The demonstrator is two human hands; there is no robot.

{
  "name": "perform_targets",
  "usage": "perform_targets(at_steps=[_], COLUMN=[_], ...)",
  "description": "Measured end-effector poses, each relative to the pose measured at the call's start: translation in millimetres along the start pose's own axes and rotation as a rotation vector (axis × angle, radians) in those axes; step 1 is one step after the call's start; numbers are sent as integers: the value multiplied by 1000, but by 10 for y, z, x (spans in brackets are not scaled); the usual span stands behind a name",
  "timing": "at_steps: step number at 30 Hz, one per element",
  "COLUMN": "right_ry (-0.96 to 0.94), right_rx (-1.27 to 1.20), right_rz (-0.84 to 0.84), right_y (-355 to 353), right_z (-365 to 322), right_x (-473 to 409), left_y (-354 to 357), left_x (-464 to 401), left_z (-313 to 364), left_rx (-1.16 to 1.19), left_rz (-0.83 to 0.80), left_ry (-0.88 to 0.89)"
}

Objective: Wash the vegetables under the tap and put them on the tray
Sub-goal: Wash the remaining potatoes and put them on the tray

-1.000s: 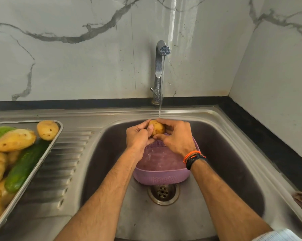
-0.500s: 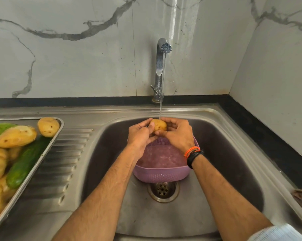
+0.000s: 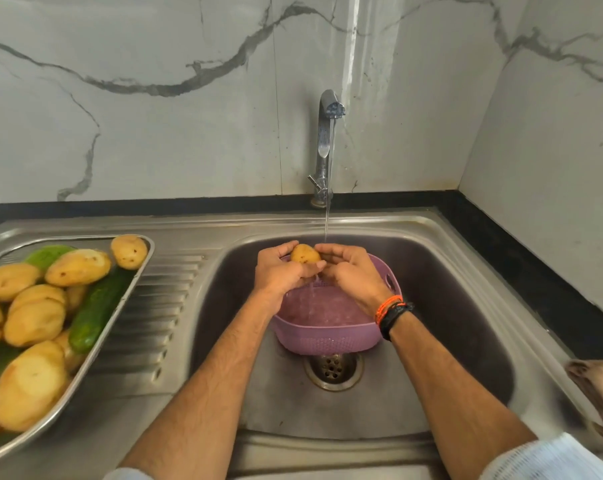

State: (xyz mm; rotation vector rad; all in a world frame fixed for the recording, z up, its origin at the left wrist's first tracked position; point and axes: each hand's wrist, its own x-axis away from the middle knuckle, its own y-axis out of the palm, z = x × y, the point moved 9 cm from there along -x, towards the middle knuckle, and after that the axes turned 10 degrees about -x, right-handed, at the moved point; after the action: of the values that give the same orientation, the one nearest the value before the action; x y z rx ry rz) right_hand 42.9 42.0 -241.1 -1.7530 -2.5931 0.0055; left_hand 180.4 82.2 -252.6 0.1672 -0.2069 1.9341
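Note:
A small yellow potato [image 3: 304,254] is held between both hands over the sink, just left of the thin water stream from the tap [image 3: 329,133]. My left hand [image 3: 280,271] cups it from the left and my right hand [image 3: 352,273] grips it from the right. Below the hands sits a purple plastic colander [image 3: 328,336] in the sink basin. On the drainboard at the left, a steel tray [image 3: 139,268] holds several potatoes [image 3: 78,267] and a green cucumber [image 3: 97,308].
The steel sink [image 3: 466,327] has its drain [image 3: 333,370] just in front of the colander. A brownish cloth [image 3: 596,386] lies on the sink's right rim. Marble walls rise behind and on the right, with a black counter strip [image 3: 522,271] along them.
Both hands have kept turning the potato at the stream; it now shows further left, with water running off my right fingers into the colander. The view has shifted slightly.

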Motion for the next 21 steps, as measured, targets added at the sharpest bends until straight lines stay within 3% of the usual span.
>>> perform_targets(at_steps=[5, 12, 18, 21], right_ry=[-27, 59, 107, 97], right_rx=[302, 948, 1065, 1065], right_rz=[-122, -260, -288, -272], right_y=[286, 531, 624, 604], right_z=[-14, 167, 277, 254], right_x=[261, 587, 762, 746], left_y=[-377, -724, -670, -708], left_x=[185, 497, 619, 658], left_z=[42, -197, -42, 414], left_rx=[-415, -646, -746, -638], left_rz=[99, 81, 57, 93], left_ry=[41, -5, 74, 162])
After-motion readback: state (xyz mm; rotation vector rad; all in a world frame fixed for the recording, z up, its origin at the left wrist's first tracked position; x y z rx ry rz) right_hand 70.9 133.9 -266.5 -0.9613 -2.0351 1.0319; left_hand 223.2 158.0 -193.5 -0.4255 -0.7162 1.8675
